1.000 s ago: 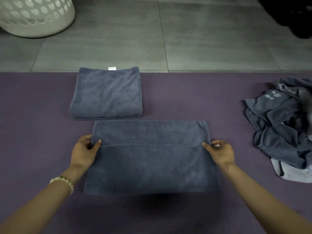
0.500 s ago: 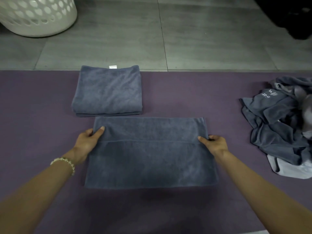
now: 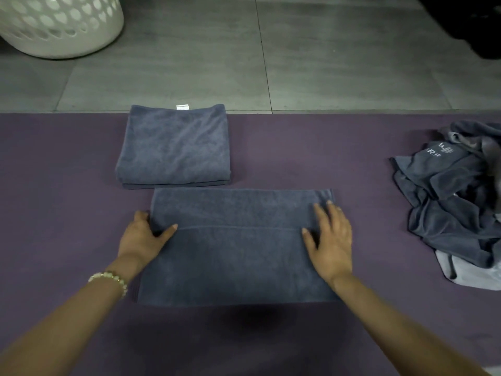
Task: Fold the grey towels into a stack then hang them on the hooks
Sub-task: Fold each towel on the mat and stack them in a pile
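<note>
Grey terry towel point(image 3: 235, 264) (oblong): right hand point(image 3: 332, 240) presses, left hand point(image 3: 141, 240) pinches.

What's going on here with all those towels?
A person is folding grey towels on a purple mat. The left hand holds the left edge of a half-folded towel, thumb on top, and the right hand lies flat on its right end. Just beyond it sits a folded stack. A crumpled pile of towels waits at the right. No hooks are in view.
</note>
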The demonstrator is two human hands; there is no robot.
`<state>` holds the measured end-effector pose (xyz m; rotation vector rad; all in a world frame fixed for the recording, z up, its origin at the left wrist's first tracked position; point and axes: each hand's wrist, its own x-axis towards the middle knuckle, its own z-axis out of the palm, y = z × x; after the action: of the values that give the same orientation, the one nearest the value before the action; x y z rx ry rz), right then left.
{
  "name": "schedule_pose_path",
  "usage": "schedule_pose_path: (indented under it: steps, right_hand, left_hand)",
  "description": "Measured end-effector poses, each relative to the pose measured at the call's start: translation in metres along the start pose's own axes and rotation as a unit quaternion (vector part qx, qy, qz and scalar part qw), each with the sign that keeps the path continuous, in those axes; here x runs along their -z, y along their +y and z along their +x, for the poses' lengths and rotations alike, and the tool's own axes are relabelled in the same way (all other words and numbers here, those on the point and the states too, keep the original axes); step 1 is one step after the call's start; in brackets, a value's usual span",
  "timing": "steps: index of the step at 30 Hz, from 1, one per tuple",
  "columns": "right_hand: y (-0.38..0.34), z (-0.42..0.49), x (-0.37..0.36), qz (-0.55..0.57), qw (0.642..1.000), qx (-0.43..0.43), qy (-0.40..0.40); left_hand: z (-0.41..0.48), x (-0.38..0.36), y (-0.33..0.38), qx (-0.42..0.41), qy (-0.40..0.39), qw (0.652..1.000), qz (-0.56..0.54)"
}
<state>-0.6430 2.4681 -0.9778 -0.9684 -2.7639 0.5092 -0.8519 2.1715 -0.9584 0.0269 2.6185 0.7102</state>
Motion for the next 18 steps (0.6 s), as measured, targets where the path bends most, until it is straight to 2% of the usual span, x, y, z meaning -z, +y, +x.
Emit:
schedule_pose_path:
  steps: [3, 5, 9, 12, 14, 16, 18]
  right_hand:
    - [-0.004, -0.011, -0.013, -0.062, 0.984, 0.100, -0.132]
    - [-0.001, -0.013, -0.016, -0.079, 0.977, 0.096, -0.171]
    - [0.000, -0.011, -0.015, -0.103, 0.971, 0.080, -0.200]
    - [-0.002, -0.010, -0.011, -0.050, 0.977, 0.080, -0.191]
    - [-0.007, -0.013, -0.006, 0.034, 0.987, 0.059, -0.146]
    - [-0.015, -0.016, 0.002, 0.118, 0.989, 0.032, -0.078]
    - [-0.022, -0.016, 0.009, 0.190, 0.981, 0.007, -0.046]
  left_hand:
    - [-0.007, 0.003, 0.005, 0.033, -0.048, 0.998, -0.013]
    - [-0.006, 0.006, 0.007, 0.056, -0.080, 0.993, -0.059]
    - [-0.012, 0.011, 0.008, 0.060, -0.174, 0.964, -0.191]
    - [-0.013, 0.017, 0.007, 0.053, -0.202, 0.957, -0.201]
    - [-0.017, 0.024, 0.015, 0.076, -0.195, 0.951, -0.226]
    - [-0.026, 0.028, 0.036, 0.081, -0.198, 0.927, -0.309]
    - [-0.048, 0.028, 0.070, 0.035, -0.203, 0.903, -0.378]
